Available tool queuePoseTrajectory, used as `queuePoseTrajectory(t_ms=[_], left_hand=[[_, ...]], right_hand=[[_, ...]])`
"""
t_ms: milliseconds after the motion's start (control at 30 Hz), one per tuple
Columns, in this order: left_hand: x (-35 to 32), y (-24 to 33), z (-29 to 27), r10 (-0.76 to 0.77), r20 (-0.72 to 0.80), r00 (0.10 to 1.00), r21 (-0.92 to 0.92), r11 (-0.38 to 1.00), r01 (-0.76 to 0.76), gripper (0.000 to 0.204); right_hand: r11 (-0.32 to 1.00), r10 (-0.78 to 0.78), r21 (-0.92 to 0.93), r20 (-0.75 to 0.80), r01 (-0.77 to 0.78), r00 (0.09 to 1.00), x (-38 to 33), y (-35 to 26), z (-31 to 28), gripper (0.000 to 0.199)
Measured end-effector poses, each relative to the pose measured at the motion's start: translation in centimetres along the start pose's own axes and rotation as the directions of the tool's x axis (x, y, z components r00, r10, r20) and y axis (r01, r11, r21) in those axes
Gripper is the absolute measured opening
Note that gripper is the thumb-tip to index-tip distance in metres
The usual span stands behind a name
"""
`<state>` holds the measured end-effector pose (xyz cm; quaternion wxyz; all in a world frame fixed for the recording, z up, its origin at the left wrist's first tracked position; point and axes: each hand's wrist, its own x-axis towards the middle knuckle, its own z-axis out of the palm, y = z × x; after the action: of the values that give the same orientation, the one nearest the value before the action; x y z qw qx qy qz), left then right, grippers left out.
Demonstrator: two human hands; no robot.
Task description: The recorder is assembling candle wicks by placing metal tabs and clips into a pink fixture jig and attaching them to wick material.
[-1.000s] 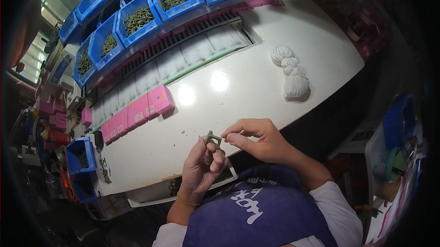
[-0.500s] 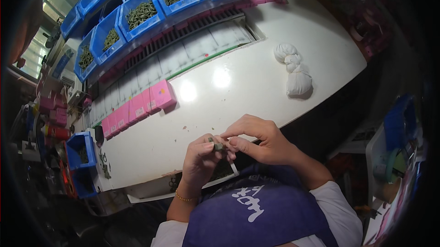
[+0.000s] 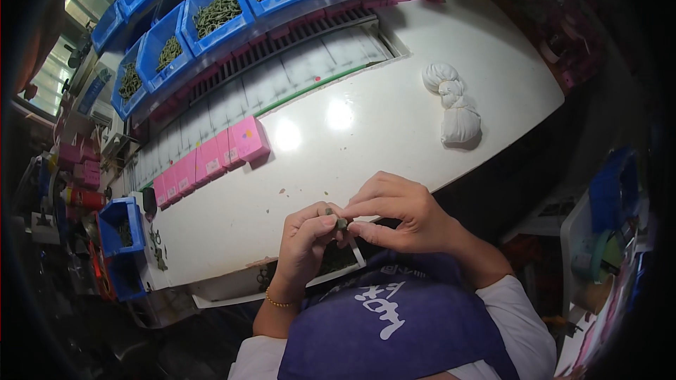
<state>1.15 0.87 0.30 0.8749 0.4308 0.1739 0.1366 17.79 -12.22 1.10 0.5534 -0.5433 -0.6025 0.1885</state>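
My left hand (image 3: pixel 304 245) and my right hand (image 3: pixel 394 212) meet over the near edge of the white table (image 3: pixel 366 133). Between their fingertips they pinch one small dark greenish part (image 3: pixel 339 221). The left thumb and fingers close on it from the left, the right thumb and forefinger from the right. A shallow tray (image 3: pixel 331 262) with more dark parts lies just under my hands at the table's edge, mostly hidden.
Several blue bins (image 3: pixel 218 14) of green parts line the far side behind a slotted rack (image 3: pixel 282 42). A row of pink boxes (image 3: pixel 211 158) lies left of centre. A white knotted cloth bag (image 3: pixel 454 105) rests at right. Another blue bin (image 3: pixel 120 228) stands at far left.
My hands have drawn closer together and slightly toward me. The ring-shaped part that the left hand held up alone is now pinched between both hands.
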Motion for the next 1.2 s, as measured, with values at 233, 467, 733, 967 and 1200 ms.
queuePoseTrajectory(t_ms=[233,467,733,967,1200], left_hand=[[0.0,0.3,0.3,-0.030,0.010,1.000,0.008,1.000,0.030,0.021],[0.0,0.3,0.4,-0.054,0.000,0.999,0.024,0.998,0.054,0.022],[0.0,0.4,0.8,-0.091,-0.034,0.995,0.112,0.989,0.094,0.026],[0.5,-0.1,0.0,-0.022,0.118,0.993,0.029,0.999,0.019,0.027],[0.2,-0.7,0.0,0.169,0.153,0.974,0.261,0.943,-0.205,0.021]], right_hand=[[1.000,0.016,0.016,-0.038,-0.015,0.999,-0.1,0.2,0.3,0.018],[0.998,0.048,0.041,-0.024,-0.047,0.999,0.0,0.4,0.2,0.014],[0.991,0.102,0.088,-0.005,-0.101,0.995,0.0,0.7,0.1,0.009],[0.972,0.229,0.081,-0.099,-0.222,0.968,-0.2,1.6,0.4,0.006],[0.959,0.280,0.002,-0.153,-0.283,0.948,-0.7,1.5,0.6,0.012]])
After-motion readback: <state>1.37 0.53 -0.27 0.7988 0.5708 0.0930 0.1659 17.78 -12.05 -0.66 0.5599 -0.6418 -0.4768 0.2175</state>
